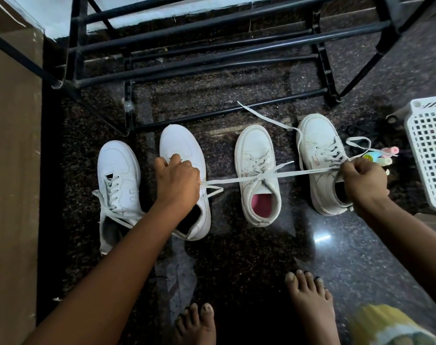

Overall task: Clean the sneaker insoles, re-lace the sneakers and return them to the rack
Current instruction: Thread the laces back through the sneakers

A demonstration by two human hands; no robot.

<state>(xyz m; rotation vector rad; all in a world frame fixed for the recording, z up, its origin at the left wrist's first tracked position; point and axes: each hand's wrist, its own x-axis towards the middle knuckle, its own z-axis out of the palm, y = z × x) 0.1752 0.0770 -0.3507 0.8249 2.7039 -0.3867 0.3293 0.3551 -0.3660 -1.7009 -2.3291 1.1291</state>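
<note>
Both hands (pixel 177 181) (pixel 365 180) fisted on taut lace (pixel 237 180).

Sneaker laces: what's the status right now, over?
Left hand, right hand: each gripping the lace. It runs taut across third sneaker from left. All four sneakers off the rack.

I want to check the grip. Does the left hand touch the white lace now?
Touching. In the head view the left hand has its fingers curled round the lace, which comes straight out of the fist, pulled taut.
</note>
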